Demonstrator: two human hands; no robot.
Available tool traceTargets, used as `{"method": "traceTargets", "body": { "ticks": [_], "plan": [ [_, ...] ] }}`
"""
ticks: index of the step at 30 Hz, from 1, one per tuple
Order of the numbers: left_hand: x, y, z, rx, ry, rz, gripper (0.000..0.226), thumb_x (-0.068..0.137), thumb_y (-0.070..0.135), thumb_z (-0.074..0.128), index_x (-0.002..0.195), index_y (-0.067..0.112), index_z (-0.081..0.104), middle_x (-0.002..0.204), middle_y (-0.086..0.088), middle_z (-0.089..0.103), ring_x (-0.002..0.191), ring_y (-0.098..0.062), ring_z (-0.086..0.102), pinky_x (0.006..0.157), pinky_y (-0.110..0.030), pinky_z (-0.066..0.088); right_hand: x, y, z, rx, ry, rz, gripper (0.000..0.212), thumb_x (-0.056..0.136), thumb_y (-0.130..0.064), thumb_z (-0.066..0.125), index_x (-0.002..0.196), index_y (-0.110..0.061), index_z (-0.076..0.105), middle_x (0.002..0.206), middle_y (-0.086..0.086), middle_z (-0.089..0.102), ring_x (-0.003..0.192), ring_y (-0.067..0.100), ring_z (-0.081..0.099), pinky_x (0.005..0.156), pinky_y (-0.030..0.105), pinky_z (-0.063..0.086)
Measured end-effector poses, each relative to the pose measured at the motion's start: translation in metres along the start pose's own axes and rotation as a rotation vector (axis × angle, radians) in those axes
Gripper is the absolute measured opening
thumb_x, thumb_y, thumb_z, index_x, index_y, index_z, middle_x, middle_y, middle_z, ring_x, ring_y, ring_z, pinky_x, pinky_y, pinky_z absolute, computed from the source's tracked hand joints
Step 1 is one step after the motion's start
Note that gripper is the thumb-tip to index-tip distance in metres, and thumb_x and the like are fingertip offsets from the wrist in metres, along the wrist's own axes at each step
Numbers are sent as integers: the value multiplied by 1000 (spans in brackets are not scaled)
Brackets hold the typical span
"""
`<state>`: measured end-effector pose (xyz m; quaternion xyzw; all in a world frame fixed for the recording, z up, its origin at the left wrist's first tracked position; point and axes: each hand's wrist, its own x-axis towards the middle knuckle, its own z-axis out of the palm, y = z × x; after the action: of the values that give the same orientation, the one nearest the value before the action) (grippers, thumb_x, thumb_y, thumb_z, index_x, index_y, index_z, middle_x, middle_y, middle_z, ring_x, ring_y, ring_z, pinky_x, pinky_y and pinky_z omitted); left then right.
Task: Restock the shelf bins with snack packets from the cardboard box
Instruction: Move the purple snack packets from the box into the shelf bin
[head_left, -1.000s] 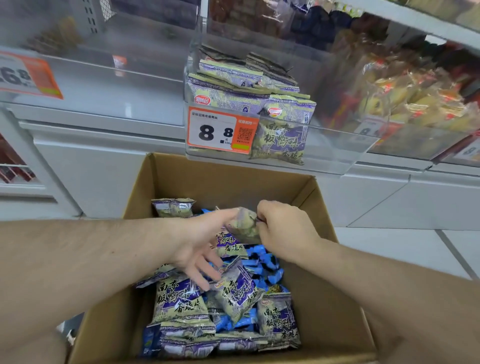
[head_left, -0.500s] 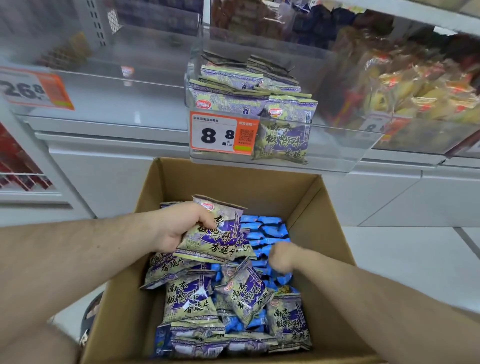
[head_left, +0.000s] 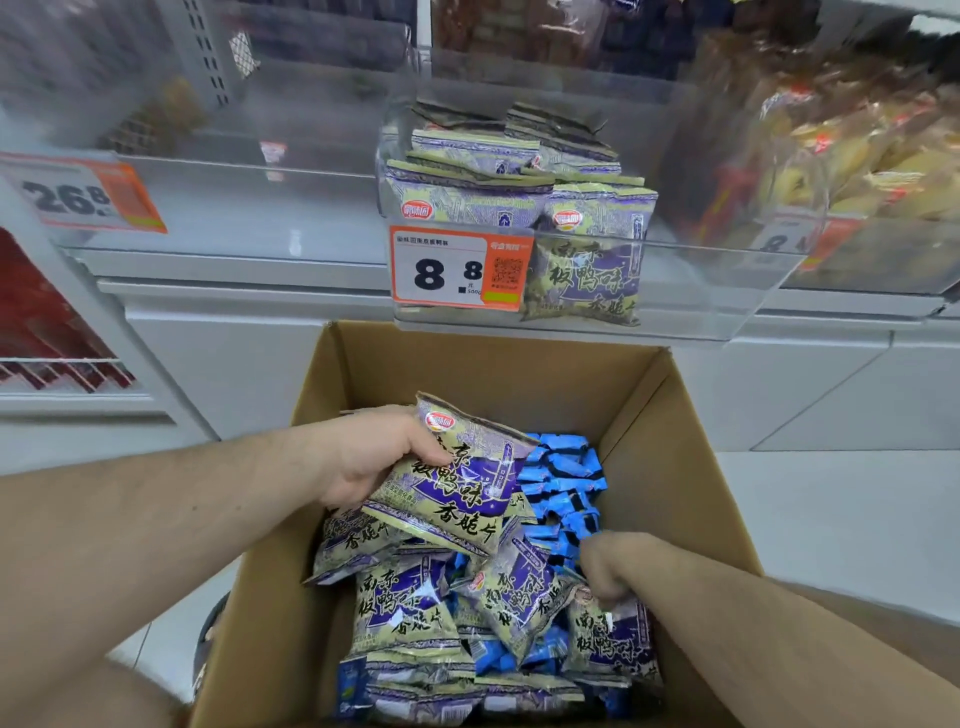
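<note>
Lower right, my right hand sits fingers curled down among packets in the box; I can't tell if it grips one. Centre, my left hand pinches a purple packet. Upper centre, bin holds matching packets.

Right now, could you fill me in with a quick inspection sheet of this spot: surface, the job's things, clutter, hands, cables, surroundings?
Surface: pale tiled floor beside the box.
Job's things: open cardboard box of purple snack packets and small blue packets; clear shelf bin above, partly filled with the same purple packets, orange 8.8 price tag on its front.
Clutter: nothing seen.
Hands: left hand grips a bunch of purple packets; right hand is down among the packets, fingers curled on one.
Cables: nothing seen.
Surroundings: neighbouring bins, one with yellowish packets, another tag reading 26.8.
</note>
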<state>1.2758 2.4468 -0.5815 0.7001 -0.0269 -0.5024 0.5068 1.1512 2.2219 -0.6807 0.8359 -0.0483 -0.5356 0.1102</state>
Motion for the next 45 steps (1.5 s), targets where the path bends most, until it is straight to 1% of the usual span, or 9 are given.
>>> {"method": "traceTargets", "body": {
  "ticks": [4, 8, 11, 16, 21, 25, 31, 35, 45],
  "plan": [
    [-4, 11, -4, 90, 9, 62, 31, 88, -4, 56, 116, 8, 61, 103, -16, 73, 98, -32, 70, 91, -44, 53, -49, 16, -41, -55, 134, 54, 20, 79, 7, 64, 97, 1, 66, 72, 4, 47, 80, 25, 53, 70, 33, 48],
    [-3, 11, -5, 173, 89, 111, 59, 72, 8, 72, 128, 9, 52, 108, -13, 69, 100, -29, 66, 96, -43, 49, -111, 43, -81, 213, 330, 33, 12, 72, -8, 67, 84, -4, 65, 64, 8, 66, 55, 23, 61, 53, 28, 48],
    [-6, 15, 4, 145, 120, 132, 35, 80, 2, 68, 110, 6, 51, 95, -10, 63, 86, -24, 61, 81, -35, 49, -147, 60, -98, 503, 479, -162, 18, 82, -25, 72, 79, -14, 58, 68, 5, 67, 55, 20, 62, 57, 34, 53],
    [-18, 28, 31, -15, -68, 153, 32, 89, -8, 53, 114, 9, 63, 107, -18, 72, 103, -37, 67, 94, -52, 52, -183, 44, -109, 609, 662, -475, 25, 80, -31, 74, 89, -12, 61, 85, 11, 68, 75, 30, 63, 70, 44, 53],
    [-31, 33, 42, -104, -250, 266, 57, 67, -17, 57, 121, 1, 57, 121, -26, 63, 116, -41, 59, 104, -58, 42, -195, 38, -118, 601, 686, -498, 13, 84, -20, 73, 93, -18, 65, 73, -5, 65, 56, 0, 52, 59, 25, 44],
    [-41, 38, 38, -152, -285, 308, 72, 61, -20, 54, 129, 5, 50, 125, -23, 62, 112, -36, 62, 92, -42, 50, -198, 50, -114, 836, 660, -521, 23, 83, -8, 75, 100, -15, 61, 72, -2, 63, 57, 4, 56, 60, 24, 45],
    [-59, 50, 43, -243, -403, 320, 70, 65, 15, 64, 133, 4, 52, 134, -24, 55, 124, -44, 51, 107, -61, 36, -202, 50, -113, 962, 714, -512, 34, 80, -11, 77, 106, -21, 57, 73, 4, 60, 60, 10, 56, 60, 31, 46],
    [-65, 55, 51, -79, -306, 358, 98, 43, 26, 95, 129, 16, 49, 118, -14, 69, 106, -31, 66, 92, -47, 53, -202, 40, -118, 883, 807, -480, 36, 79, -17, 79, 108, -22, 57, 67, -3, 58, 53, 7, 51, 56, 26, 42],
    [-66, 62, 53, 64, -22, 458, 78, 49, 2, 77, 118, 21, 46, 104, -22, 69, 95, -38, 68, 81, -51, 55, -200, 32, -126, 930, 1063, -359, 19, 82, -28, 75, 88, -26, 57, 66, -7, 62, 58, 8, 57, 63, 30, 49]
  ]
}}
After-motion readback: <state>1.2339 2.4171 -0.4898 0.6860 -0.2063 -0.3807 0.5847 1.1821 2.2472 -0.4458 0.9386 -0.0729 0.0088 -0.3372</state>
